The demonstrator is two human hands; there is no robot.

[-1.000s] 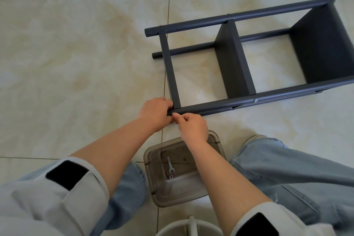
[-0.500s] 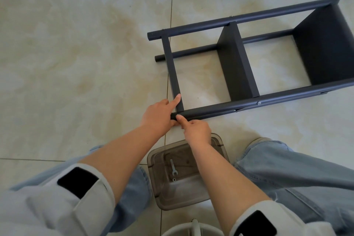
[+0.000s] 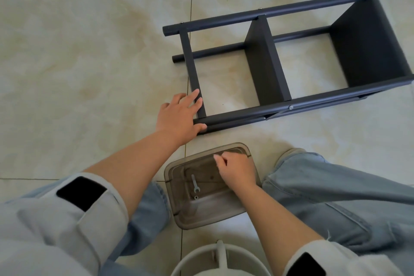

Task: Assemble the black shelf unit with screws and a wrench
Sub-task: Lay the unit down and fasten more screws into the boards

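Change: right hand (image 3: 238, 169) has left the shelf corner and dropped back over the tray (image 3: 177, 215), lower centre; left hand (image 3: 179, 116) has spread out flat where both hands were pinching a moment ago.
Left hand: open, fingers straight, lying across the end crossbar (image 3: 192, 69), thumb pressed on the near rail (image 3: 313, 104) at its left tip.
Right hand: fingers curled, hovering over the tray's far end; whether anything is pinched in there, cannot tell.
Shelf: black shelf (image 3: 289, 60) lies on its side on the tiled floor (image 3: 78, 63), upper right of frame, running off toward the right edge; a middle panel and an end panel stand between the rails.
Screw: one silver screw (image 3: 291, 107) shows on the near rail, right of centre.
Wrench: small silver wrench (image 3: 195, 184) lies inside the tray, a tiny nut (image 3: 196, 197) just below it.
Tray: clear brownish plastic, on the floor between the knees.
Bottom edge: white round rim (image 3: 201, 257) pokes into frame.
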